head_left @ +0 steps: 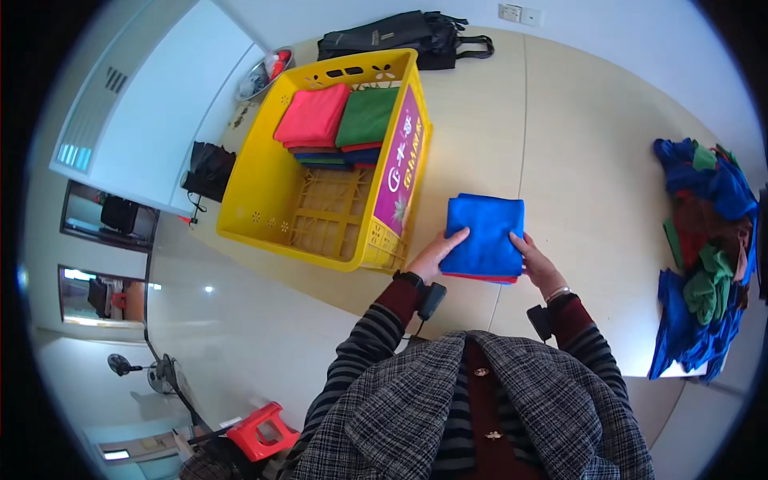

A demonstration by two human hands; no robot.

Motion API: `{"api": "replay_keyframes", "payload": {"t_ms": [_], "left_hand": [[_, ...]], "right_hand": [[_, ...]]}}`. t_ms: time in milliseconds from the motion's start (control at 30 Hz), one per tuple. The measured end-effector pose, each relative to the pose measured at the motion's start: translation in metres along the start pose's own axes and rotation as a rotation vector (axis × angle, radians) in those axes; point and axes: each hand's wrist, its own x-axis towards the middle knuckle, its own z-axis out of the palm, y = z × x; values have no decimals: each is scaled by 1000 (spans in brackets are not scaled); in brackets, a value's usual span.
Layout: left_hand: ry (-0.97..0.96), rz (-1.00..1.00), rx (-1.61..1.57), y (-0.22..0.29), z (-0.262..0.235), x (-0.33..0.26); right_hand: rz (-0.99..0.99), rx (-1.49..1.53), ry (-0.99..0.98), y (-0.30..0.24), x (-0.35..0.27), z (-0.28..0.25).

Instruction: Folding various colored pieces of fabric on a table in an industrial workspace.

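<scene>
A squared stack of folded cloths [483,236], blue on top with a red edge showing below, is held between my two hands over the table. My left hand [437,254] grips its left side, thumb on the blue top. On the opposite side my right hand [539,264] holds it the same way, fingers tucked out of sight. Just left stands a yellow plastic crate [352,260]. Inside its far end lie a pink folded cloth [314,114] and a green folded cloth [369,117], each atop other folded cloths.
A loose heap of blue, green, red and brown cloths [708,288] lies at the table's right end. Black bags [392,40] rest against the wall behind the crate. A red stool [262,432] stands on the floor at lower left, near a fan [164,373].
</scene>
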Motion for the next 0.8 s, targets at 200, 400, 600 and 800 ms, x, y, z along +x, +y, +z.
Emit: {"api": "replay_keyframes", "payload": {"t_ms": [200,400,600,800], "left_hand": [[-192,-133,-392,-2,10,-30],[-175,-68,-213,64,17,-103],[-247,373,6,169,-5,-194],[-345,410,13,257,-94,-262]], "right_hand": [[48,469,-306,3,-12,-4],[-90,344,-32,-64,-122,61],[-339,153,152,-170,-236,169],[-559,62,-76,-232,-227,265]]}}
